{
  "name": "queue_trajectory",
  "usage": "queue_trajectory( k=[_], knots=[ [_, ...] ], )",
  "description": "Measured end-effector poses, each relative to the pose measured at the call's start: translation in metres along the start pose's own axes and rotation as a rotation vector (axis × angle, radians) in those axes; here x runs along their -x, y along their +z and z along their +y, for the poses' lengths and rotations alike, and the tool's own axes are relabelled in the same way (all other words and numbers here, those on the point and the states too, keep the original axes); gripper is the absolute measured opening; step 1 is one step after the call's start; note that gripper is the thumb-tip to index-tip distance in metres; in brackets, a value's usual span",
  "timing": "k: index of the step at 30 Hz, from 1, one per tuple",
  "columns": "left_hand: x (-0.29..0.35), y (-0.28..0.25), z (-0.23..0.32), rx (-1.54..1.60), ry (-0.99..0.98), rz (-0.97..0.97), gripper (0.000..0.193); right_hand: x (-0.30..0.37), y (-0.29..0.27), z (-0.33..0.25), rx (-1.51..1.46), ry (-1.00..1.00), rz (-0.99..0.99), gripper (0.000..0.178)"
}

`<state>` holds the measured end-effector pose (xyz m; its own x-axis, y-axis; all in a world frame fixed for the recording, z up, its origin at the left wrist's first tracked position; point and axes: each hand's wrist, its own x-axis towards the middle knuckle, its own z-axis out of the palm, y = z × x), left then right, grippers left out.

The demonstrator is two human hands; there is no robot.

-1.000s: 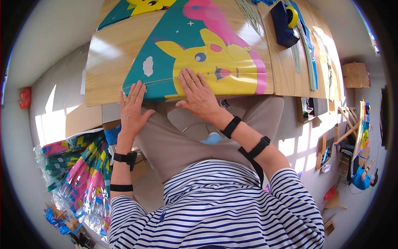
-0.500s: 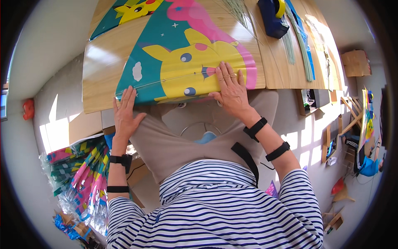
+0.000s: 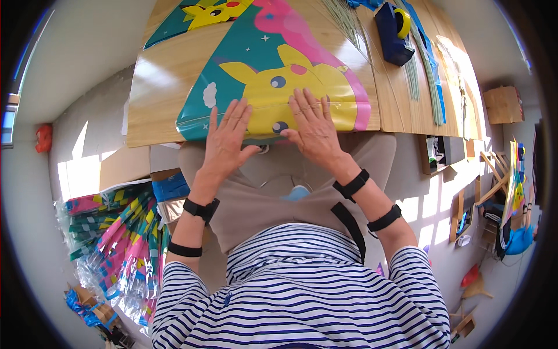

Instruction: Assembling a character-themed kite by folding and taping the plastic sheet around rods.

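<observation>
A large triangular printed plastic sheet, teal and pink with a yellow cartoon figure, lies on the wooden table, its near edge hanging slightly over the front. A thin straight line, rod or fold I cannot tell, runs across it close to that edge. My left hand rests flat on the near part of the sheet, fingers spread. Just to its right, my right hand also presses flat on the yellow print with fingers apart. Neither hand grasps anything.
Another printed sheet lies at the table's far left. A dark blue tape dispenser with a yellow roll stands at the far right, beside bundles of thin pale rods. Plastic-wrapped colourful bundles are heaped at lower left, near a cardboard box.
My left hand has slid right along the sheet's near edge, from its left corner to the yellow print. The right hand stays flat on the sheet. The view has shifted slightly.
</observation>
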<state>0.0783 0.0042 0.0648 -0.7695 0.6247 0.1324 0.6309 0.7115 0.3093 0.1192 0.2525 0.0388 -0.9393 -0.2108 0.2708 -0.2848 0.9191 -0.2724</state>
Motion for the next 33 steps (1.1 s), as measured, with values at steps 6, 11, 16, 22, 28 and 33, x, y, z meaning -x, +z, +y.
queue_trajectory(
  k=[6,11,16,22,28,33],
  knots=[
    [-0.026,0.045,0.022,0.032,0.047,-0.035,0.098,-0.001,0.030,-0.003,-0.006,-0.037,-0.050,0.079],
    [-0.022,0.043,0.018,-0.084,0.069,-0.053,0.102,0.013,0.011,0.017,0.051,-0.007,-0.083,0.081],
    [-0.022,0.035,0.022,-0.159,0.063,-0.053,0.099,0.025,0.003,0.036,0.108,0.089,-0.114,0.083],
    [-0.008,0.022,0.005,-0.127,-0.044,0.058,0.081,0.029,0.005,0.057,0.249,0.174,0.101,0.057],
    [-0.028,0.023,-0.008,0.144,-0.092,0.286,0.025,-0.039,-0.005,0.016,-0.333,0.046,0.075,0.010],
    [-0.060,0.045,-0.002,0.184,-0.080,0.372,0.005,-0.072,0.035,0.007,-0.236,-0.066,0.042,0.008]
  ],
)
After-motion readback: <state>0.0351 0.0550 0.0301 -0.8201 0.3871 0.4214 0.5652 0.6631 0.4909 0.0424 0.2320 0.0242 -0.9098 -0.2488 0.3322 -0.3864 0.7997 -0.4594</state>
